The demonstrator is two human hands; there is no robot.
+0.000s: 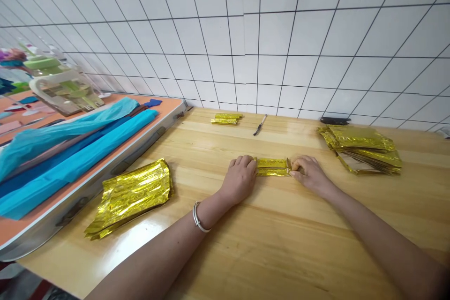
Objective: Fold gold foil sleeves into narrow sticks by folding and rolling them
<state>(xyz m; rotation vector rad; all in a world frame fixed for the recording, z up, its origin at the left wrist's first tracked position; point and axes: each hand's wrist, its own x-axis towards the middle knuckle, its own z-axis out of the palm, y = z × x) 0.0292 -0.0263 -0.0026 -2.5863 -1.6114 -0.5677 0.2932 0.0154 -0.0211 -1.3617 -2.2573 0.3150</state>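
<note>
A small gold foil sheet (272, 167), folded into a narrow strip with a seam along its middle, lies flat on the wooden table between my hands. The curled fingers of my left hand (241, 179) cover its left end and press it down. At the right end, my right hand (310, 174) pinches the edge between thumb and fingers. The fingertips of my left hand are partly hidden. Beyond my hands lie a couple of similar folded gold strips (226, 119).
A stack of gold foil sheets (135, 194) lies at left, another pile (365, 150) at right. A pen (260, 125) and a black object (335, 121) are near the tiled wall (277, 37). A raised orange board (116, 143) with blue paper borders the left.
</note>
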